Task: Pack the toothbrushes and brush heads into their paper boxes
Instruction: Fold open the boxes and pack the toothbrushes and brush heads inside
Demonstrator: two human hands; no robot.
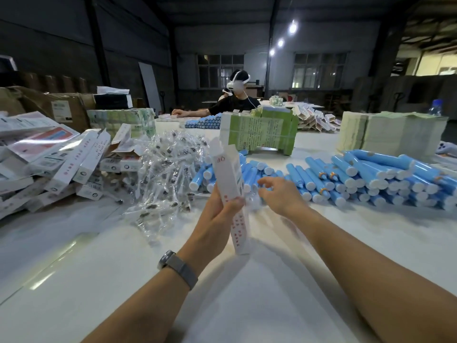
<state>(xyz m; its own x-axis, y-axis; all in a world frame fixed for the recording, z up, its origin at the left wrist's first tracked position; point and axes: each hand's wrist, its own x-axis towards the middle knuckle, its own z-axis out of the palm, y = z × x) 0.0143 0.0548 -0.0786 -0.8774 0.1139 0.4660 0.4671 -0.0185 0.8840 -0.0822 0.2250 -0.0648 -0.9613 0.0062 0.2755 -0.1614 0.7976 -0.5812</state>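
**One box open, reaching for a handle**

I sit at a wide white table (74, 268) in a dim warehouse hall with dark windows and a row of ceiling lamps at the far end. Across from me another person (235, 102) in a headset works at the far side.

My left hand (222, 214) grips a white paper box (228, 184) around its middle, tilted up and away from me with its top flaps open, which I judge keeps the mouth ready for loading. My right hand (277, 194) is spread, fingers loosely curved and holding nothing that I can make out, just right of the box and near the closest blue toothbrush handles (358, 177), heaped to the right.

Left of the box lies a pile of brush heads (165, 169) in clear wrappers, and further left a heap of boxes (61, 164). Stacks of green printed sheets (259, 129) stand beyond.
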